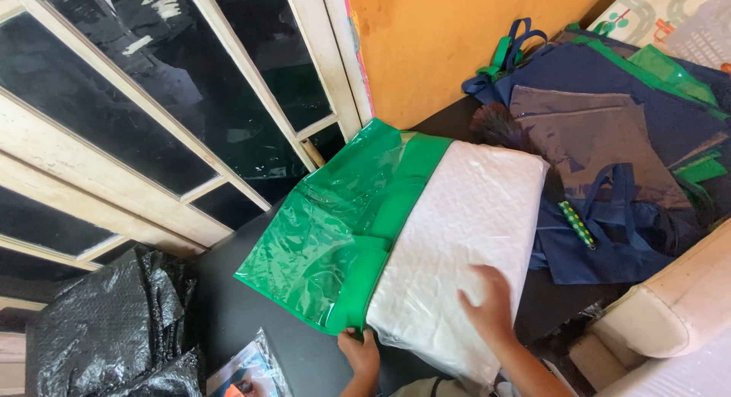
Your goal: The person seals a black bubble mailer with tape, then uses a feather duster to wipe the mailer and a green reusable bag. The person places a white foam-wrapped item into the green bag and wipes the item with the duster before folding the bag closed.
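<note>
Dark tabletop (244, 313) beside window frame (152, 130), orange wall (457, 39) behind. Green plastic bag (335, 229) lies flat mid-table, white quilted pad (457, 237) partly inside. Left hand (359, 353) pinches bag's near green edge. Right hand (487, 306) flat on pad, fingers spread. Navy bags (609, 138) heaped right; black plastic sheet (106, 328) near left.

A green-and-clear plastic package (396, 229) holding a white quilted pad lies across the middle of the dark desk (251, 321). A black plastic bag (106, 328) sits at the left edge, with a small printed wrapper (247, 370) at the near edge.
</note>
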